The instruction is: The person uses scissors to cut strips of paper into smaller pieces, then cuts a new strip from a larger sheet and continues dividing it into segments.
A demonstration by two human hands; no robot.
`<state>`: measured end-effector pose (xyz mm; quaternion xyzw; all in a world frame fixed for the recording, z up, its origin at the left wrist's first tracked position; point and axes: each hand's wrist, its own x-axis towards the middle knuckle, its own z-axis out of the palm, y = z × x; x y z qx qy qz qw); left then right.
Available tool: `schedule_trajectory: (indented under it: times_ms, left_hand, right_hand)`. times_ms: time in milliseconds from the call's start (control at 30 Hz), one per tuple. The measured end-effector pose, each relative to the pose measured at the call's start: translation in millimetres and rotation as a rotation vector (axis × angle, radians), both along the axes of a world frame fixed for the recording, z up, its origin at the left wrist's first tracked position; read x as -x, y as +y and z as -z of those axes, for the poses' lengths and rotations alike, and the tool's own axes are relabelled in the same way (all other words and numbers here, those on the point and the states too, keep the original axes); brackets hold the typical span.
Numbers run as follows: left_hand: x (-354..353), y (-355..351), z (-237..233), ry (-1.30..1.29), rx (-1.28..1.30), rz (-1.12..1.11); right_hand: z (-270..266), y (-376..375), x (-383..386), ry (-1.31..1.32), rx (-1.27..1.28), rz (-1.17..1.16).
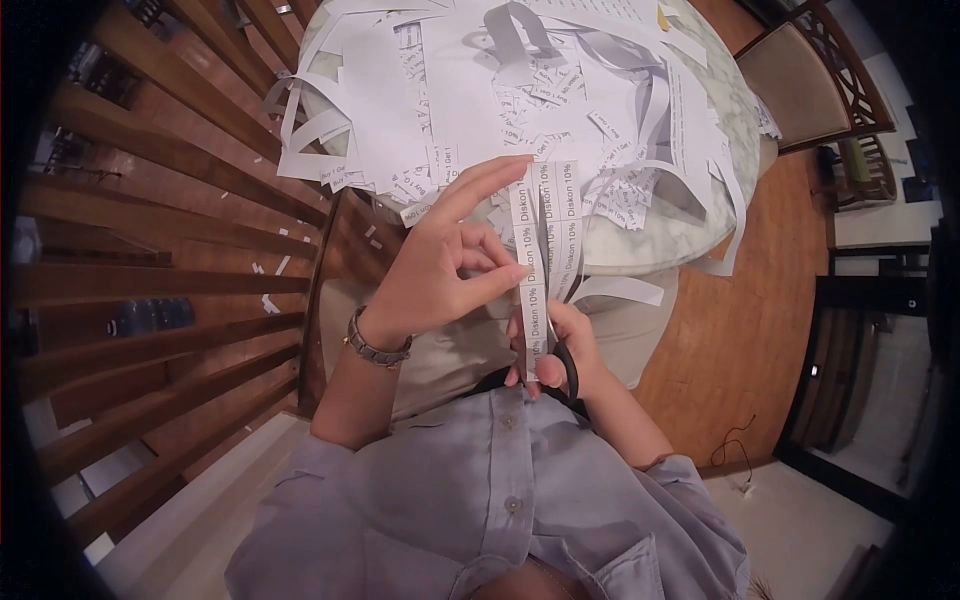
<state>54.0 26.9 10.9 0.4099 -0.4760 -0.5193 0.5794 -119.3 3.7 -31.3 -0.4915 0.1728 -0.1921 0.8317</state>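
My left hand (455, 262) pinches a printed paper strip (533, 300) between thumb and fingers, with the index finger stretched toward its upper end. The strip reads "Diskon 10%" over and over. My right hand (582, 342) is closed around the black handle of a pair of scissors (569, 372). Their blades point away from me, between the narrow strip and the wider printed paper (568, 205) to its right. That paper curls down behind the right hand. Part of the right hand's fingers is hidden by the strip.
A round marble table (690, 225) before me bears white sheets (380, 100), long curled strips and a pile of small printed slips (625, 205). Wooden slats (180, 265) stand to the left, with paper scraps on the floor beyond. A chair (800, 80) stands at the far right.
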Motion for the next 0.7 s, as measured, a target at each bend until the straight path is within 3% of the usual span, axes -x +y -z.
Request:
schedule_trajectory:
  times_ms: [700]
  left_hand:
    - [0.7, 0.5, 0.2, 0.010, -0.009, -0.025]
  right_hand:
    - [-1.1, 0.2, -2.5, 0.022, 0.045, 0.014]
